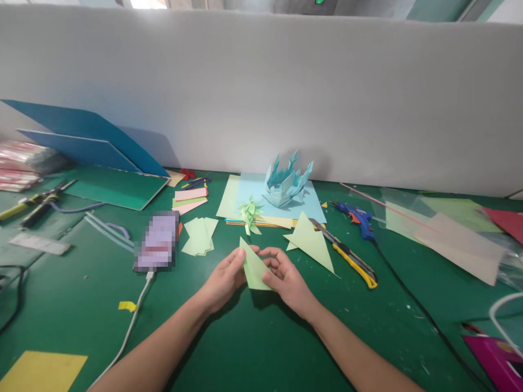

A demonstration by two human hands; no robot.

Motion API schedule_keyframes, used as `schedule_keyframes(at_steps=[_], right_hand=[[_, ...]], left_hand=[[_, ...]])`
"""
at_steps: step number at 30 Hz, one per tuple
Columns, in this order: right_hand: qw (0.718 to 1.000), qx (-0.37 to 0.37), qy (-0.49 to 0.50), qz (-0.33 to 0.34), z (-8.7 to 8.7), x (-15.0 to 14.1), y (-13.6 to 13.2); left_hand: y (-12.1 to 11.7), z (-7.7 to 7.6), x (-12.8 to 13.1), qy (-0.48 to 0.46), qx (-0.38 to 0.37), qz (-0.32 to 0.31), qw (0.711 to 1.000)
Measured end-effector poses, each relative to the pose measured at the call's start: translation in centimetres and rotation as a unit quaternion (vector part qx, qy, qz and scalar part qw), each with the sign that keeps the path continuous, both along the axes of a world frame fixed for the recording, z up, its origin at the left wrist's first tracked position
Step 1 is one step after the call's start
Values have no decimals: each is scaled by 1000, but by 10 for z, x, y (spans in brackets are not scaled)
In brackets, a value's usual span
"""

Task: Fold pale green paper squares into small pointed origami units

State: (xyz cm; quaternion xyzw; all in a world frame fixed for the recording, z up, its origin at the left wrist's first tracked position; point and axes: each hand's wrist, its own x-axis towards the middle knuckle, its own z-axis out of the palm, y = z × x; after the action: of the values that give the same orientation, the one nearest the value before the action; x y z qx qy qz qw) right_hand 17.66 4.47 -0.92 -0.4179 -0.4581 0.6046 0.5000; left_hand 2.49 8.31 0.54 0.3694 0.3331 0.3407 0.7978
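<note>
Between my two hands is a folded light green sheet of paper (255,272), held just above the table. My left hand (227,273) pinches its upper left edge, thumb in front. On the lower right, my right hand (286,276) grips the same paper with the thumb on its face and the fingers curled behind. Beyond the hands lie a light green folded paper piece with leaf-like points (250,211) and a blue folded-paper bowl with upright spikes (286,185). Light green triangles of paper (311,242) rest to the right of my right hand.
A yellow utility knife (354,264) and a blue glue gun (359,218) lie to the right. Left are a phone (158,239) on a white cable, small green paper slips (200,236) and pliers (38,209). A white partition (261,81) stands behind the green table (229,348).
</note>
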Motion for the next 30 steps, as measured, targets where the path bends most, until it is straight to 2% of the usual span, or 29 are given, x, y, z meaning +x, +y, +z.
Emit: schedule_keyframes(at_steps=[3,6,12,17,21,24,27,30], right_hand=[[997,50,-47,21,-2,3,-1],[994,69,-72,45,-3,7,-2],[995,45,-47,74,-3,16,-2],[989,67,-95,89,-2,18,-3],[992,43,-79,86,1,18,-4],[994,39,-88,50,2,17,-3],[988,58,-136,-34,1,18,-1],[982,46,-145,-114,-2,20,1]], left_hand=[[2,0,0,25,23,8,999],[3,0,0,43,36,23,998],[3,4,0,45,30,28,998],[3,6,1,56,53,29,997],[5,5,0,70,69,26,995],[5,4,-1,83,80,19,993],[4,4,-2,79,81,5,994],[4,4,-3,98,81,-18,992]])
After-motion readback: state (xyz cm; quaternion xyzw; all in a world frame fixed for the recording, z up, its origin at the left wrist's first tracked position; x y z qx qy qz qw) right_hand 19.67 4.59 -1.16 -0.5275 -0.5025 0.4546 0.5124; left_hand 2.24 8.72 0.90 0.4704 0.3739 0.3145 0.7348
